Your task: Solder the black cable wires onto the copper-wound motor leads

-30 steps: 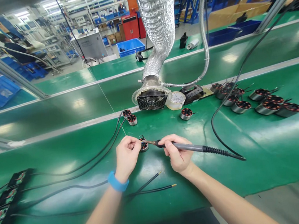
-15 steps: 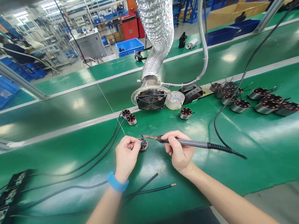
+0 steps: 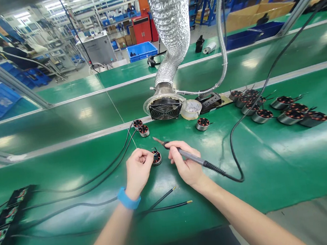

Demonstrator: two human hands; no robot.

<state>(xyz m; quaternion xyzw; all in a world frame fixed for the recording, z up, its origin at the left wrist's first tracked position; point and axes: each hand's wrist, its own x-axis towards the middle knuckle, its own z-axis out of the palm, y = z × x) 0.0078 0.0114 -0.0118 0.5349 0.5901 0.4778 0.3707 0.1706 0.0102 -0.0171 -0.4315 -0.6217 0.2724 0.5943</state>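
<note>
My right hand (image 3: 186, 161) grips a soldering iron (image 3: 190, 156) like a pen, its tip up and to the left, apart from the motor part below. My left hand (image 3: 139, 165) is closed in a pinch on a thin solder wire (image 3: 118, 111) that comes down from above. Right beside those fingertips stands a small round motor stator (image 3: 156, 158) with copper windings and short leads on top. What else the left fingers may hold is hidden. Two black cables with bare copper ends (image 3: 168, 207) lie on the green bench between my forearms.
A fan on a foil duct (image 3: 166, 108) hangs over the bench, with a tape roll (image 3: 191, 109) beside it. More stators (image 3: 290, 115) stand at the right. Black cables run from a strip of circuit boards (image 3: 7, 223) at the left. A person (image 3: 20, 56) sits far back.
My right hand has moved left, and the iron has tilted so its tip rises up and away from the stator. Its cord has shifted left. My left hand has stayed in place.
</note>
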